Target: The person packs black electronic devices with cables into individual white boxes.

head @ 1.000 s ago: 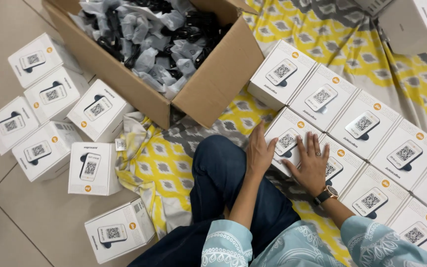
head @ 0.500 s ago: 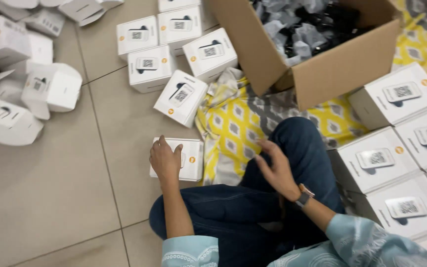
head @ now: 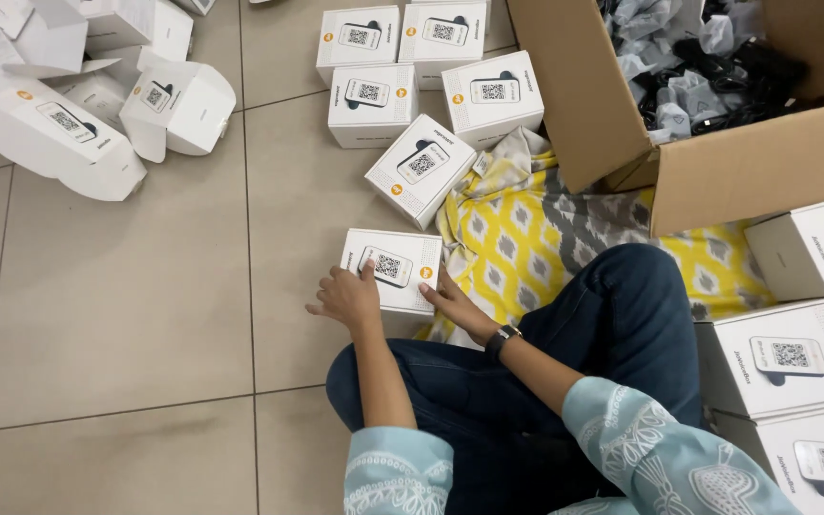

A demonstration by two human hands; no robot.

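Note:
I sit cross-legged on a tiled floor. A small white box [head: 398, 267] with a printed device picture lies flat in front of my knees. My left hand [head: 347, 296] rests on its left edge with the fingers spread. My right hand [head: 452, 300], with a dark watch at the wrist, touches the box's right edge near the yellow patterned cloth [head: 517, 238]. Neither hand has lifted the box; it stays on the floor between them.
Several matching white boxes [head: 422, 170] stand behind it. An open cardboard carton [head: 717, 172] of wrapped dark parts sits at the upper right. More white boxes [head: 784, 358] line the right side. Opened, empty white cartons [head: 69, 143] lie in a pile at the upper left.
My view has swung left from the boxes on the right. Both hands have come over to the single box on the floor; the right hand now touches its right edge.

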